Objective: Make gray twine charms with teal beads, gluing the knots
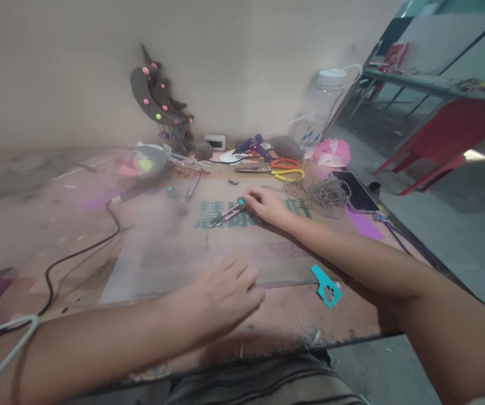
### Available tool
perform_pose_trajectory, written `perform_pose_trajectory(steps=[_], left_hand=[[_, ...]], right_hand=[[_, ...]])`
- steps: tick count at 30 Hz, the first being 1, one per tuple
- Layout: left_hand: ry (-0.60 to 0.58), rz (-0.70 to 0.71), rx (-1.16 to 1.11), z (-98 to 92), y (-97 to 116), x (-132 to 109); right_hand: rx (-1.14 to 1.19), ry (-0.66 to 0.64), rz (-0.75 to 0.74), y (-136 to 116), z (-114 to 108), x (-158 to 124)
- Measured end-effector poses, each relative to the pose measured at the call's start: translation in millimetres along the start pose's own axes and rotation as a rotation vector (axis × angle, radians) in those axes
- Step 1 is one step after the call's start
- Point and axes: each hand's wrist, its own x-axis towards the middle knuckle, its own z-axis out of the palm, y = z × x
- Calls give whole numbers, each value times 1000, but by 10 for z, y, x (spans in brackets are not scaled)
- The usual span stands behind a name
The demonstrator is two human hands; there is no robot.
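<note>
My right hand [265,206] is closed in a pinch over the printed board, with a small teal piece [241,201] at its fingertips. A slim, pointed metal cutting tool [227,215] lies just under those fingertips, its tip toward the lower left. Nearer the front, my left hand [231,295] is curled, palm down, over the board's near part. Its fingers are bent under, and whatever they may hold is hidden. A teal cutout [324,288] with a flower-shaped hole lies to the right of my left hand.
Orange-and-yellow-handled scissors [282,169], a glue gun [257,147] and grey yarn [329,194] lie behind my right hand. A phone [356,191] and a clear bottle [318,107] are at the right. A black cable [82,247] crosses the left side. A decorated crescent [153,93] leans against the wall.
</note>
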Motion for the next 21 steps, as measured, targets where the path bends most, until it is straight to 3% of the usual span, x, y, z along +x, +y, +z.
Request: perform_pose_trajectory(steps=[3, 11, 17, 21], left_hand=[[10, 54, 70, 11, -22, -61], [-2, -97, 199, -9, 41, -62], [15, 80, 150, 17, 85, 2], [-2, 2, 142, 117, 149, -10]], right_hand=[[28, 21, 40, 5, -9, 18], [82, 27, 80, 16, 9, 51], [97, 33, 85, 39, -3, 60], [101, 29, 91, 46, -8, 71]])
